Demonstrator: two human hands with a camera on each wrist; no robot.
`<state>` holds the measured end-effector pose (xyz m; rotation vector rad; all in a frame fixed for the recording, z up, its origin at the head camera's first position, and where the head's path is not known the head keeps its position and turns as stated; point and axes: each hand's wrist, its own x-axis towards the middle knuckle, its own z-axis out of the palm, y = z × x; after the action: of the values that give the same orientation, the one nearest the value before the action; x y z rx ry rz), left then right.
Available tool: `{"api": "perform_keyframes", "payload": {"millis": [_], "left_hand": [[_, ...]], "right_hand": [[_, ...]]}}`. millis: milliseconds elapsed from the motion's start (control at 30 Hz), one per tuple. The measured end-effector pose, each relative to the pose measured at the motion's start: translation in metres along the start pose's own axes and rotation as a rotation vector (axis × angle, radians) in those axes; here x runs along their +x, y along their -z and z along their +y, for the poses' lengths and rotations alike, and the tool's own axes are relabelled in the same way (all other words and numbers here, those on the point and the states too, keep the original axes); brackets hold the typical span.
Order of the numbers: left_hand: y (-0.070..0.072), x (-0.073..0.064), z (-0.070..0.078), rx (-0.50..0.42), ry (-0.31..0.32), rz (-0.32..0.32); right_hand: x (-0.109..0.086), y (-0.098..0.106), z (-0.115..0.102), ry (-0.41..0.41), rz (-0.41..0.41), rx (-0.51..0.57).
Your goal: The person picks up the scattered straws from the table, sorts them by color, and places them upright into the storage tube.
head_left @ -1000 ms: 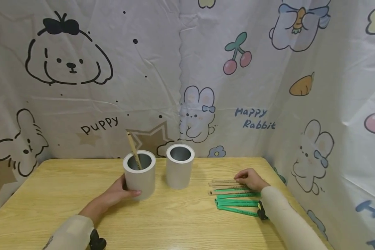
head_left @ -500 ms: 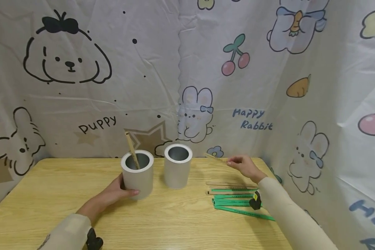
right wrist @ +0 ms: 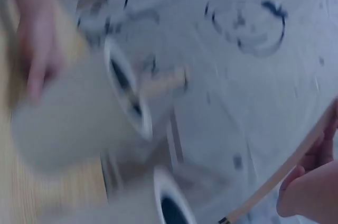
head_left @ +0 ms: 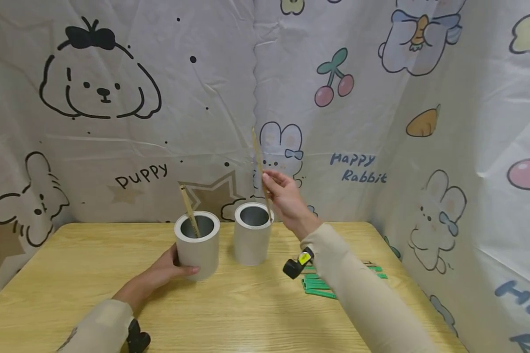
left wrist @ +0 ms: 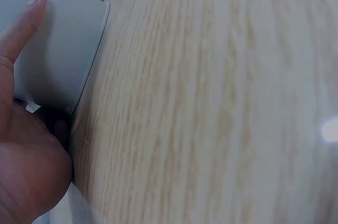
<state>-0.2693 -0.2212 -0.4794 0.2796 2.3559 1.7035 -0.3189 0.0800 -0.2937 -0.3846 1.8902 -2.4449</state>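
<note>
My left hand [head_left: 161,272] grips the left white cylindrical cup [head_left: 198,257], thumb across its front and the other fingers hidden behind it. In the left wrist view the thumb [left wrist: 24,26] lies along the cup wall near its base. A natural-wood pencil [head_left: 188,208] leans inside this cup. My right hand [head_left: 289,201] pinches another natural-wood pencil [head_left: 256,149], nearly upright, over the right rim of the second white cup [head_left: 251,245]. The held pencil's lower tip overlaps that rim in the head view; its dark-marked end [right wrist: 226,220] shows in the right wrist view.
Several green pencils [head_left: 315,284] and some wooden ones lie on the right of the wooden table [head_left: 229,314], partly hidden by the right forearm. A printed cloth [head_left: 203,132] hangs along the table's back and right edges.
My right hand has picked up a wooden pencil from the pile, carried it left and turned it upright at the second cup. The left hand has stayed on its cup.
</note>
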Motion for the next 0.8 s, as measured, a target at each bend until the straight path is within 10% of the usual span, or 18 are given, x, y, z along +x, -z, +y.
{"api": "perform_keyframes", "payload": {"millis": [200,433,800], "left_hand": [[-0.002,0.002,0.001,-0.026,0.009,0.000],[-0.001,0.004,0.003,-0.019,0.017,-0.001],[-0.001,0.001,0.002,-0.002,0.036,0.004]], "right_hand": [[-0.004,-0.067,0.011,0.011,-0.052,0.285],[0.000,-0.114,0.036,-0.004,-0.097,0.324],[-0.010,-0.089,0.068,-0.136,-0.290,-0.326]]}}
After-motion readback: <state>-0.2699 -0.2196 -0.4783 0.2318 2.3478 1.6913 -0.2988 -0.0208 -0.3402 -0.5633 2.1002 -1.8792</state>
